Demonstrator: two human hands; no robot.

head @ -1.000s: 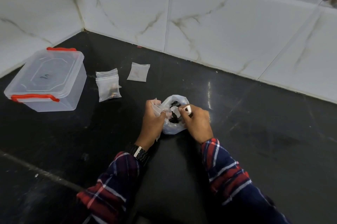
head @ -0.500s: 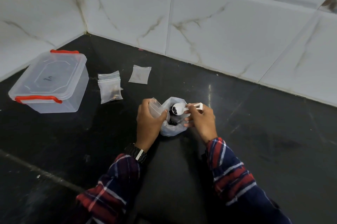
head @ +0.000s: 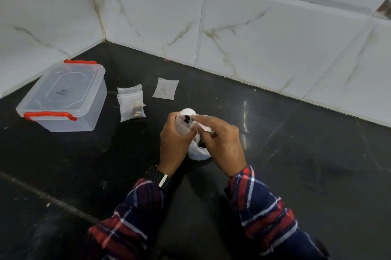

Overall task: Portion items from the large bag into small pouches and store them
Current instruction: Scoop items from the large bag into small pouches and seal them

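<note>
Pouch [head: 183, 125] held in left hand [head: 173, 145]'s grip; right hand [head: 222, 143] pinches spoon [head: 188, 111] above it.

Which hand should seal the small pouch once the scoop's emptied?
Right, probably. The left hand already grips the small pouch; the right hand holds only the white scoop at its mouth.

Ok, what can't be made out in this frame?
Head view only:
- Large bag: mostly hidden behind both hands; how full, unclear.
- Scoop: handle covered by the right hand.
- Pouch in the left hand: contents too small to identify.
- Box: contents blurred by its cloudy lid.
</note>
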